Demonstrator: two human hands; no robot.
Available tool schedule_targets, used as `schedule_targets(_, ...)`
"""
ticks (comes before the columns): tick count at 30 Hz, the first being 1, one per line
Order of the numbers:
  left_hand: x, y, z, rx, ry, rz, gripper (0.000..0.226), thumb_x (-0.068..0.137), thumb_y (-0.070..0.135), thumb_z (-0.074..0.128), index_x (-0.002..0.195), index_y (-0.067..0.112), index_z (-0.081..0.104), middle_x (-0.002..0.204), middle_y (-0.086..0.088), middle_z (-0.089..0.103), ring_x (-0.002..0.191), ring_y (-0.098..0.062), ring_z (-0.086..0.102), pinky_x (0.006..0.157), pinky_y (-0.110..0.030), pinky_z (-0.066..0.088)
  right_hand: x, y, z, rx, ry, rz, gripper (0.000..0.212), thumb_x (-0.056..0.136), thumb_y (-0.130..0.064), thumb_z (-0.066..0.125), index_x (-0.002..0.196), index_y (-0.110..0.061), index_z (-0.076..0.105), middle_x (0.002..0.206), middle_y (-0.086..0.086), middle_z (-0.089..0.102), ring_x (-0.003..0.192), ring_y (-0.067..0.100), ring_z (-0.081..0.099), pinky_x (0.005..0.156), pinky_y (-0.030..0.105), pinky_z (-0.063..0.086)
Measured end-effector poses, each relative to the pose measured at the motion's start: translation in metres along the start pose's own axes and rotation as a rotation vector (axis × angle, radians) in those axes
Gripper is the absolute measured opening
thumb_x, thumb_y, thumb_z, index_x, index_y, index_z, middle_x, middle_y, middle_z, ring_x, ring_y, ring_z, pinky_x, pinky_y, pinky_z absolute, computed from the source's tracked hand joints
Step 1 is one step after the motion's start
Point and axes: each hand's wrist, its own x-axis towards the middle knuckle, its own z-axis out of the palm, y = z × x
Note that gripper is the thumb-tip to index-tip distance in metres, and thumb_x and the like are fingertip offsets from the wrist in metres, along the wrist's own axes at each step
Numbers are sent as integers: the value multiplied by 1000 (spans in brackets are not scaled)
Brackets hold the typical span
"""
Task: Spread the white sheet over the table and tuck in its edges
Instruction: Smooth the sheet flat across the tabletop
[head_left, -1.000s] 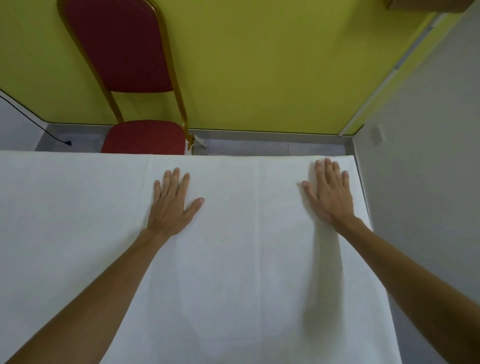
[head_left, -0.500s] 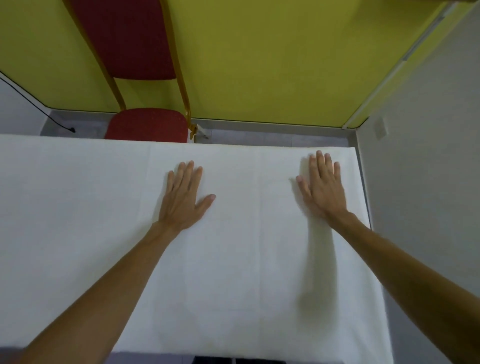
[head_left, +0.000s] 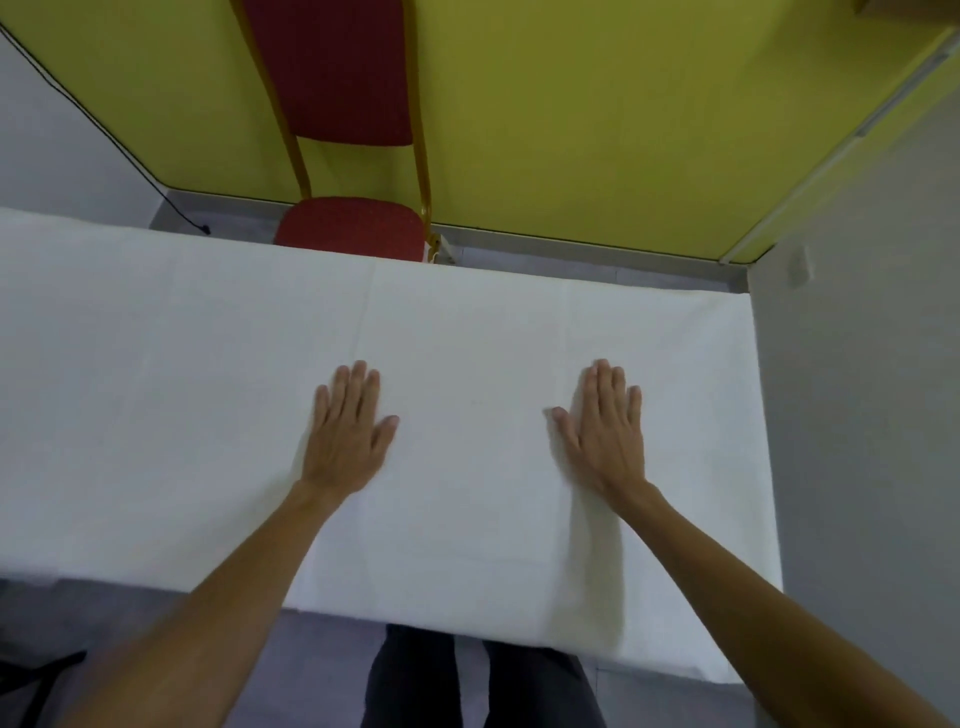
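Covering the table, white sheet (head_left: 467, 322) lies smooth, faintly creased; both hands' fingers (head_left: 358, 384) flat, together.

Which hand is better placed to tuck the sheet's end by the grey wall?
Right. The right hand lies flat on the white sheet, nearer that end beside the grey wall; the left hand rests flat farther away.

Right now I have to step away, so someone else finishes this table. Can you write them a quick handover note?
Left hand: open, flat on the white sheet, fingers toward the red chair.
Right hand: open, flat on the sheet.
Done: the sheet lies spread and mostly smooth, faint fold creases showing.
Left: tuck in the edges; whether any are tucked cannot be seen from here.
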Motion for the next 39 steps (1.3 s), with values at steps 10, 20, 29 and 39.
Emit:
schedule_targets(10,-4,-14,0,-101,-47,264,60,103,38,26,153,4,30,162,-13,24,152,-29,17,122,-49,20,-23,-198,44,117,-23,37,71,107,-49,14,161,-4,7,169,12,-1,157,29,-3,128,49,-1)
schedule_targets(20,-56,-296,-36,-47,-40,72,73,99,51,25,154,3,27,163,-17,19,152,-33,15,122,-51,15,-22,-221,56,-59,-20,141,81,105,-60,22,161,-5,0,170,13,-3,157,27,-9,127,51,-2)
schedule_targets(29,-17,-223,-37,-187,-36,205,60,99,33,31,149,-1,36,159,-19,30,150,-33,23,119,-53,25,-2,-418,94,42,-26,-150,66,108,-42,21,159,0,21,167,17,16,156,32,14,127,47,3)
schedule_targets(39,-85,-404,-43,-46,-5,-1,68,101,47,31,157,9,21,165,-12,15,153,-29,11,123,-50,16,-7,-417,106,-46,-10,-148,71,107,-47,18,161,-3,7,170,14,3,158,30,0,127,51,8)
